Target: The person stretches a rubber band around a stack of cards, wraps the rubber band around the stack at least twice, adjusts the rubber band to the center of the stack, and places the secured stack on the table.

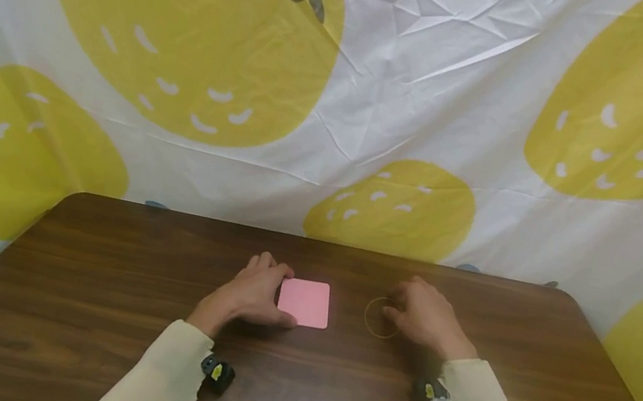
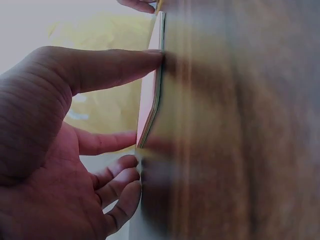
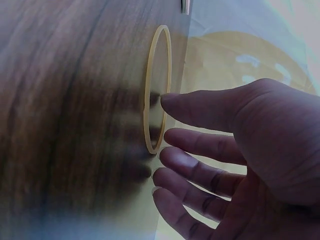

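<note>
A stack of thin square cards with rounded corners, pink on top [image 1: 304, 303], lies flat on the table. My left hand [image 1: 255, 292] holds its left side, thumb at the near edge and index finger at the far left corner. Several layers show along the edge of the card stack [image 2: 151, 102] in the left wrist view; the other fingers curl loosely beside it. To the right lies a thin yellow rubber band [image 1: 367, 314], spread into a ring. Over its right side hovers my right hand [image 1: 426, 317], thumb and fingers apart and loosely bent, with nothing gripped between them.
The brown wood-grain table [image 1: 314, 398] has rounded far corners. Right behind its far edge hangs a white cloth [image 1: 367, 116] printed with big yellow fruit. Both wrists carry small dark cameras, the left wrist camera [image 1: 218, 375] sitting low over the tabletop.
</note>
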Motion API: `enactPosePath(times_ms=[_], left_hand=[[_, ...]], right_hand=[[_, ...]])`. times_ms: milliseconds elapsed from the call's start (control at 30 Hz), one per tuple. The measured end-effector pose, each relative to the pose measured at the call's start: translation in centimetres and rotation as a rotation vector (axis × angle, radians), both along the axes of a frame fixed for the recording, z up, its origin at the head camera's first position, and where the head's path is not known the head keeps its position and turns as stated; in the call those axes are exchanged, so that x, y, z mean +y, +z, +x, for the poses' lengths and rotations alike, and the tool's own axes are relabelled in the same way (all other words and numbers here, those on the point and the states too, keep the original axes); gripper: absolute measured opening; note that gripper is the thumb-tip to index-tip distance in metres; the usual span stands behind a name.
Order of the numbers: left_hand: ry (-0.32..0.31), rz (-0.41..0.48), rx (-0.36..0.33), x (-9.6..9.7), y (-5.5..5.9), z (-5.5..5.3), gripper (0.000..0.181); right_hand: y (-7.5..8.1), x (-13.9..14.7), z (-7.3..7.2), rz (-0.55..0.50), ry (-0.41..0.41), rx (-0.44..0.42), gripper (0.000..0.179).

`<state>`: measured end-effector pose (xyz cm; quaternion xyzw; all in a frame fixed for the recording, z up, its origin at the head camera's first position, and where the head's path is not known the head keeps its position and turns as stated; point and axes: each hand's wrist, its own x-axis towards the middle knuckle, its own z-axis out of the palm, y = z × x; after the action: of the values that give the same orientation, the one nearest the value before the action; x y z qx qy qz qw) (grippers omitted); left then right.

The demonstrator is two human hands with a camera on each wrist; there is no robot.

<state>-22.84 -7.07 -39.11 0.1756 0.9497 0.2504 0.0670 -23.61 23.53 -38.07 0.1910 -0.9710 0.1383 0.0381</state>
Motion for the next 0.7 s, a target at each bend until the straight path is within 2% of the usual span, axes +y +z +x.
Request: enactPosePath(times_ms=[133,300,400,533,700], left_hand=[[-0.004,-0.014,0.008,0.3,0.1,0.2,0.074],[-0.06,-0.056,0.012,0.8,0.4,0.6,0.076],[-0.078,-0.04,0.019,1.1,0.6,0.7,0.078],[-0.096,0.054,0.029,1.4,0.7,0.8,0.075],[-0.097,0.201,0.046,1.5,1.0,0.7,0.06]], right_hand=[[0.2,-0.1,0.1,-0.008,-0.012,-0.01,0.018],[0.4,-0.2,0.3,-0.018,-0.022,-0.018,0.013],[0.4,-0.2,0.3,-0.023,-0.029,-0.02,0.01],[0.4,-0.3,0.2,-0.032,-0.049,-0.04,0.005],[0.4,-0.2,0.1,-0.04,-0.076,-0.072,0.004]])
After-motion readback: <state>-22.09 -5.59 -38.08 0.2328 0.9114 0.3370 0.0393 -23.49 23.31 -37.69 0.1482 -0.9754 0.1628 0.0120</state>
